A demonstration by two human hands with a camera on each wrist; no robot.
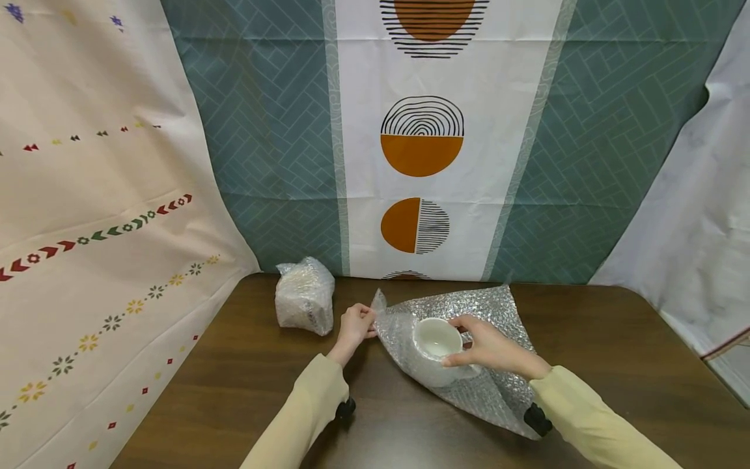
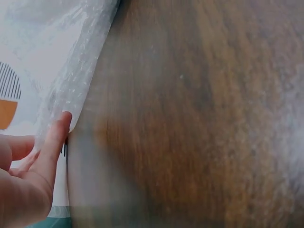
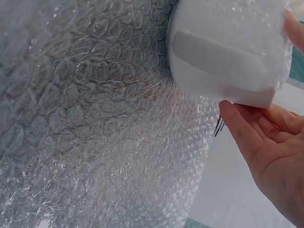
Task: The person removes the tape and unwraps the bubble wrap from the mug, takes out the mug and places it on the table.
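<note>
A white mug point(image 1: 438, 336) stands upright on a sheet of bubble wrap point(image 1: 482, 309). Part of the wrap is folded against the mug's near left side. My right hand point(image 1: 491, 348) grips the mug from the right, fingers at the far rim and thumb on the near side. The mug's handle point(image 3: 213, 59) shows in the right wrist view, with the fingers point(image 3: 242, 130) against the rim. At the wrap's left edge, my left hand point(image 1: 355, 326) pinches the film between thumb and fingers; the left wrist view shows that edge raised.
A bubble-wrapped bundle point(image 1: 305, 297) sits at the back left of the dark wooden table point(image 1: 222, 391), just beyond my left hand. A patterned cloth point(image 1: 418, 163) hangs behind the table's back edge. Pale cloths point(image 1: 88, 195) hang at both sides.
</note>
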